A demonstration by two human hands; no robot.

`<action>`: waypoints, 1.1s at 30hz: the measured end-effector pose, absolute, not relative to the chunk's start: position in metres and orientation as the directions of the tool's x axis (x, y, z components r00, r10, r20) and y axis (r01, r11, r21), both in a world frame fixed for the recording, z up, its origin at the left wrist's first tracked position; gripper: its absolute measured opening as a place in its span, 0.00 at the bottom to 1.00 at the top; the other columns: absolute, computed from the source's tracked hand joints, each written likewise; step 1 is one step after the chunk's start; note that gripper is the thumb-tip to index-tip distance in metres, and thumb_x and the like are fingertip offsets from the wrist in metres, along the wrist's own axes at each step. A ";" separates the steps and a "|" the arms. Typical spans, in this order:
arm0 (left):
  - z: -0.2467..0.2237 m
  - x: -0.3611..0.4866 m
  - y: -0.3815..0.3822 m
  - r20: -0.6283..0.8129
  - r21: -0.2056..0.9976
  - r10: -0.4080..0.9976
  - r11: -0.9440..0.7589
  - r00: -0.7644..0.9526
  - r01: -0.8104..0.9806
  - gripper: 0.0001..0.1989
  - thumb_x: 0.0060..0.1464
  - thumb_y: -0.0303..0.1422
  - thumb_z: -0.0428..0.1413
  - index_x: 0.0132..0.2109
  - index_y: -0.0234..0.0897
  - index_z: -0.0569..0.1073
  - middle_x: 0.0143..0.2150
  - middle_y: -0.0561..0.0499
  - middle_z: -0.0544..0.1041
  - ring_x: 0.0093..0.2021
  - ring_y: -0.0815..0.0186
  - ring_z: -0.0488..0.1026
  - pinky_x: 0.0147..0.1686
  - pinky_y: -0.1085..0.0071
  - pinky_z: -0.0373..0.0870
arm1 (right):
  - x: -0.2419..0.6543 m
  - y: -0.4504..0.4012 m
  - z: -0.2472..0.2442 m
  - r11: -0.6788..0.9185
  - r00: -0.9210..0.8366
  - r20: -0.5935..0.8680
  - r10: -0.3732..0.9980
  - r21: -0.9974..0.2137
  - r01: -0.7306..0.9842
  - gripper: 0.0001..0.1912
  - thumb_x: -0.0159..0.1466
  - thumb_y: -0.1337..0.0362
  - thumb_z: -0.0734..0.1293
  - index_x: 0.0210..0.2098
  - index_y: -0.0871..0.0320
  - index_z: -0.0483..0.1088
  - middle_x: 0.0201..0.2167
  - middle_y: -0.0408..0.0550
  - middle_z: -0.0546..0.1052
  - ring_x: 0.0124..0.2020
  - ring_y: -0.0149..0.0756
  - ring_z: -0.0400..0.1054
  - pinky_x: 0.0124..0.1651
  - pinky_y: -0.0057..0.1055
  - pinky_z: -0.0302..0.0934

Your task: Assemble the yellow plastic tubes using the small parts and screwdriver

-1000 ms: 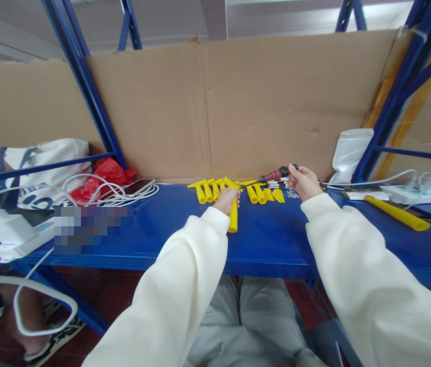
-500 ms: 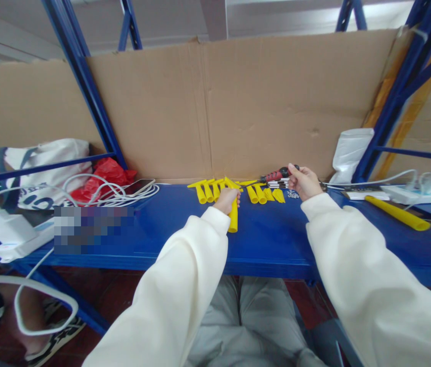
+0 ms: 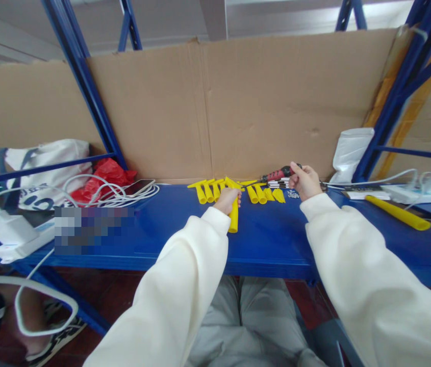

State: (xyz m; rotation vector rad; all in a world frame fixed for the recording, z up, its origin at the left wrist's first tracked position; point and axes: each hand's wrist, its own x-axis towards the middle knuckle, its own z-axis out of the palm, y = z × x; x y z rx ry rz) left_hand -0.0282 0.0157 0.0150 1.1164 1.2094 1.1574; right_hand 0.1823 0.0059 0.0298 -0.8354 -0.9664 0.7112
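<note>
My left hand (image 3: 229, 201) is closed around a yellow plastic tube piece (image 3: 233, 220), its round open end facing me. At the right, my right hand (image 3: 304, 181) grips the black end of a screwdriver (image 3: 276, 175) with a red and black handle. The screwdriver's thin shaft points left, toward the yellow piece in my left hand; where its tip sits I cannot tell. Several similar yellow pieces (image 3: 201, 194) lie in a row to the left. More yellow pieces (image 3: 261, 197) lie to the right, between my hands.
A longer yellow tube (image 3: 398, 213) rests on the blue table (image 3: 272, 244) at the right. White cables (image 3: 104, 193), a red plastic bag (image 3: 110, 173) and a cloth bag (image 3: 52, 153) occupy the left. Cardboard (image 3: 246, 107) stands behind. Power strips (image 3: 27, 247) lie at the left side.
</note>
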 end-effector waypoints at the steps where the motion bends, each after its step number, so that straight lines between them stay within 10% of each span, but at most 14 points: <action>1: 0.015 -0.028 0.016 -0.086 0.995 0.996 0.087 0.016 -0.047 0.13 0.50 0.18 0.52 0.23 0.37 0.62 0.14 0.58 0.61 0.14 0.75 0.57 0.16 0.77 0.54 | 0.183 0.006 0.030 0.503 0.409 0.411 0.815 -0.852 -0.146 0.29 0.50 0.50 0.76 0.26 0.53 0.52 0.11 0.28 0.57 0.10 0.24 0.56 0.13 0.21 0.50; 17: 0.015 -0.028 0.017 -0.091 0.991 0.995 0.093 0.026 -0.094 0.14 0.49 0.17 0.51 0.21 0.37 0.61 0.14 0.58 0.61 0.14 0.75 0.56 0.17 0.77 0.54 | 0.175 -0.002 0.030 0.366 0.330 0.351 0.876 -0.931 0.018 0.21 0.54 0.58 0.72 0.24 0.53 0.52 0.09 0.31 0.56 0.11 0.25 0.53 0.14 0.23 0.48; 33: 0.013 -0.029 0.019 -0.085 0.992 0.996 0.087 0.023 -0.093 0.14 0.50 0.18 0.52 0.22 0.37 0.61 0.16 0.57 0.61 0.14 0.75 0.57 0.19 0.75 0.55 | 0.158 -0.003 0.019 -0.175 0.004 -0.197 0.980 -0.865 0.471 0.11 0.65 0.65 0.60 0.26 0.58 0.61 0.12 0.38 0.64 0.10 0.23 0.52 0.13 0.21 0.44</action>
